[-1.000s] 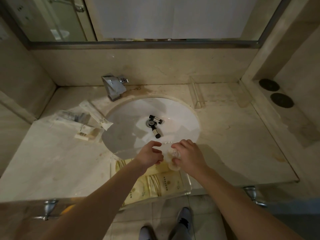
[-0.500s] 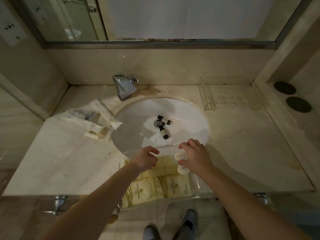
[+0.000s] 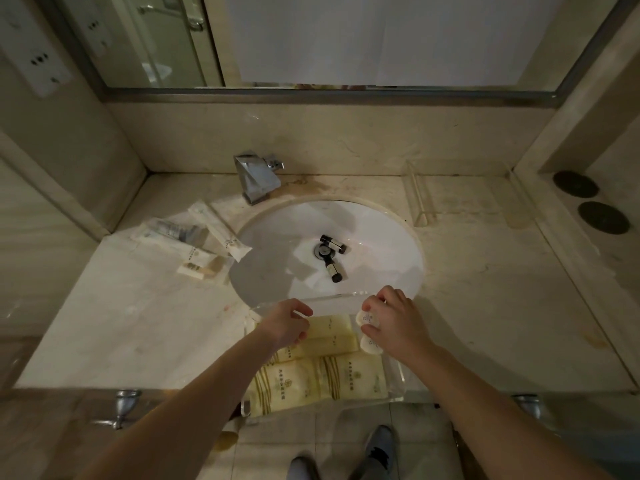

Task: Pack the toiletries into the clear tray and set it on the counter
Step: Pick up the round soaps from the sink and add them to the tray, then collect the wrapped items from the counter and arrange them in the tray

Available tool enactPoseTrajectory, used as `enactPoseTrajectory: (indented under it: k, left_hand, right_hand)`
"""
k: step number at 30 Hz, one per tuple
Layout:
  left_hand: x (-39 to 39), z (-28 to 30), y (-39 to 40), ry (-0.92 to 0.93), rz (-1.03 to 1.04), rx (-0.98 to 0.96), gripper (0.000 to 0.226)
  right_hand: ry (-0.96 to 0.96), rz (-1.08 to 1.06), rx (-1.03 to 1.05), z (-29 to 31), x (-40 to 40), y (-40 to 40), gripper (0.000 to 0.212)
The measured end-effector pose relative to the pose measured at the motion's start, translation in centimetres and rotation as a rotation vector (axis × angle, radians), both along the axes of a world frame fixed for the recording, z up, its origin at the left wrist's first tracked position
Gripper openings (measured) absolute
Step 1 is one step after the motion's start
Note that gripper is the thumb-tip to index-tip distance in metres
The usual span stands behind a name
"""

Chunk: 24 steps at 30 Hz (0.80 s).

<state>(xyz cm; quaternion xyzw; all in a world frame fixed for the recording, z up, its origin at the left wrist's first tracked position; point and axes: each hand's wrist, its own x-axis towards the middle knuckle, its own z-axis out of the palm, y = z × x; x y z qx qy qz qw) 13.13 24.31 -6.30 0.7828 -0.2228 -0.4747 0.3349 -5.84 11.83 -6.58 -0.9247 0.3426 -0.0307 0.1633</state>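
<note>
My right hand (image 3: 398,323) pinches a small round soap (image 3: 367,319) over the right side of the clear tray (image 3: 394,375). Another round soap (image 3: 370,344) lies just below it in the tray. My left hand (image 3: 285,323) hangs over the yellow packets (image 3: 322,379) with its fingers loosely curled, holding nothing. The tray sits on the counter's (image 3: 138,323) front edge. Two little bottles (image 3: 333,268) lie in the sink (image 3: 381,237).

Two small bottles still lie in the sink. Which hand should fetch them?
Left. The left hand holds nothing, while the right hand pinches a round packet over the clear tray. The bottles lie just ahead.
</note>
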Motion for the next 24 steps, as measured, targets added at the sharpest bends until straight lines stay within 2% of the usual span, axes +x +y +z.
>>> enactPoseTrajectory:
  k: [10, 19, 24]
  left_hand:
    - [1.8, 2.1, 0.4, 0.021, 0.060, -0.070, 0.017]
    - [6.0, 2.9, 4.2, 0.051, 0.307, -0.102, 0.015]
    - [8.8, 2.0, 6.5, 0.023, 0.449, -0.049, 0.014]
  right_hand:
    - [-0.107, -0.038, 0.005, 1.4, 2.3, -0.2, 0.018]
    - [-0.166, 0.064, 0.167, 2.3, 8.4, 2.2, 0.011]
    - [-0.163, 0.138, 0.251, 2.2, 13.1, 3.9, 0.009]
